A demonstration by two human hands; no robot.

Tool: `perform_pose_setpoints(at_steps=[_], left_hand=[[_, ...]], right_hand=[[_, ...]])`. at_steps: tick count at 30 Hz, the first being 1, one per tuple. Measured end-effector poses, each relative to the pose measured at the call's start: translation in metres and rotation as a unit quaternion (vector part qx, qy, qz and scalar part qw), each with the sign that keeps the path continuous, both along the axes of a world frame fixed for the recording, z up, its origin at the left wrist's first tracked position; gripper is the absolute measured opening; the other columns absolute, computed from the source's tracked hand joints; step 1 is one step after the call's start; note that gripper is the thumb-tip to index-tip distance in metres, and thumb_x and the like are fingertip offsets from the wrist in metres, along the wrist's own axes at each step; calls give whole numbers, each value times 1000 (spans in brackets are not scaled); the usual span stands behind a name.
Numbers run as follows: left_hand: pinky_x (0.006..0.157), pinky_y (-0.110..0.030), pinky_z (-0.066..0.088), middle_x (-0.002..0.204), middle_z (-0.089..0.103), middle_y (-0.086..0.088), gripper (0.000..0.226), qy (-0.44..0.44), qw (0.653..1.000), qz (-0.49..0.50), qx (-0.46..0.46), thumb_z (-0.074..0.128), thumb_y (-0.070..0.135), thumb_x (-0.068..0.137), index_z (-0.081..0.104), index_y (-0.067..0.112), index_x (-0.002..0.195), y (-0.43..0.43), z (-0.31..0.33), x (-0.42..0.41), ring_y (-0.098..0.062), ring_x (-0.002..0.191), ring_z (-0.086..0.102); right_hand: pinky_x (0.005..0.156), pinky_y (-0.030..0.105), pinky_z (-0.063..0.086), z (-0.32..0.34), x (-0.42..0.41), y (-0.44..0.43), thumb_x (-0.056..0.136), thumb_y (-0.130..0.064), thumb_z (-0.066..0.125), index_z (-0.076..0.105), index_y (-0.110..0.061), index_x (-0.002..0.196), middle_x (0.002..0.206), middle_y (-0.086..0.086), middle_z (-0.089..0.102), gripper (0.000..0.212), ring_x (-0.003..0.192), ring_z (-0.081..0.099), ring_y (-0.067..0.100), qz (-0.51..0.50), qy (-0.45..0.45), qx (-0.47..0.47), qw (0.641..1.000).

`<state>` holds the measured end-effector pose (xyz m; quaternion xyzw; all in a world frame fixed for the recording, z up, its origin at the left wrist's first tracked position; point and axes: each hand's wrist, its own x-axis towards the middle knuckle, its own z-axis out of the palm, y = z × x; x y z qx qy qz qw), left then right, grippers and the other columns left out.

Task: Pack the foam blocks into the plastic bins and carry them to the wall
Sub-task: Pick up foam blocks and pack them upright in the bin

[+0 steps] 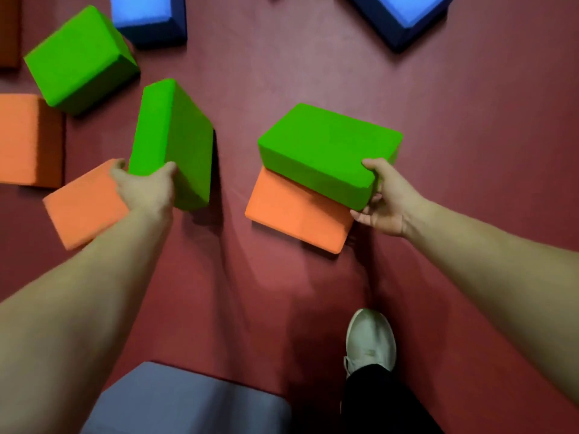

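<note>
My left hand (145,189) grips the near end of a green foam block (172,142) that stands tilted on its edge on the red floor. My right hand (383,198) grips the near right corner of another green foam block (326,148), thumb on top and fingers underneath. That block lies flat on an orange foam block (297,214). Under my left hand lies a second orange block (84,205). No plastic bin is in view.
A third green block (78,57) and an orange block (28,139) lie at the left. Blue blocks (150,17) (404,14) sit at the top. A grey-blue block (185,402) lies near my feet beside my white shoe (369,339).
</note>
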<state>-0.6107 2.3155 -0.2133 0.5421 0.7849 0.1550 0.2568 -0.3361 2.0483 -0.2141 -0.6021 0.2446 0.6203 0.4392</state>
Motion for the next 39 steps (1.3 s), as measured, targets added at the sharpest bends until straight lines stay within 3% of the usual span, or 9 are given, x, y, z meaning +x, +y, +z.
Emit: perform_pose_setpoints(at_steps=[3,8,11,14,17,19,24,34,39], left_hand=[[95,-26,50,117,65,-1,93,-82,996,11,34,78,48,59,45,15,139,-32,42,-31,-14,102,64],[83,-32,56,100,74,3,61,-167,985,37,2,78,55,64,72,13,108,-85,120,-121,-9,84,67],[94,-30,52,113,70,2,63,-172,985,-8,6,76,54,74,64,15,122,-119,165,-173,-12,102,66],[99,-28,49,121,67,2,76,-183,981,-51,-28,78,58,73,55,17,132,-158,207,-237,-12,109,64],[94,-35,54,111,72,3,73,-198,976,-76,-43,80,63,67,62,19,122,-193,243,-292,-13,101,69],[85,-28,54,105,73,2,55,-201,973,-101,-53,81,49,75,66,15,115,-217,267,-329,-12,93,69],[72,-9,49,105,73,4,49,-211,966,-116,-93,83,40,78,66,14,116,-284,312,-407,-10,91,68],[79,-24,46,103,69,9,61,-127,954,-216,-163,88,40,70,60,20,121,-419,345,-482,-10,90,64],[91,-40,54,109,71,5,85,-100,946,-239,-195,77,70,61,56,21,127,-475,325,-499,-17,102,67]], right_hand=[[75,33,52,36,-36,-12,86,-39,65,60,-26,121,95,-3,69,38,84,64,13,1,-32,5,999],[61,29,60,115,-107,-43,90,-20,66,62,-24,118,97,-2,75,29,70,72,10,-39,-63,59,995],[72,36,56,156,-158,-62,88,-22,67,60,-24,130,115,3,74,42,83,72,16,-2,-103,81,991],[67,36,58,203,-227,-80,86,-23,71,59,-22,131,118,3,73,47,94,72,21,42,-178,76,980],[77,41,60,240,-289,-101,80,-33,79,64,-18,124,116,4,74,49,99,72,20,62,-282,72,955],[91,48,57,265,-337,-117,70,-48,82,69,-19,114,112,1,75,55,101,73,19,55,-314,72,945],[97,48,54,301,-435,-172,47,-80,80,62,-22,122,114,-6,74,97,104,71,15,21,-351,44,935],[98,40,53,335,-517,-295,59,-69,81,49,-19,134,120,-10,69,95,106,68,7,173,-372,-27,912],[93,32,48,323,-538,-323,76,-52,80,40,-18,137,119,-8,61,81,109,61,14,236,-384,-68,890]])
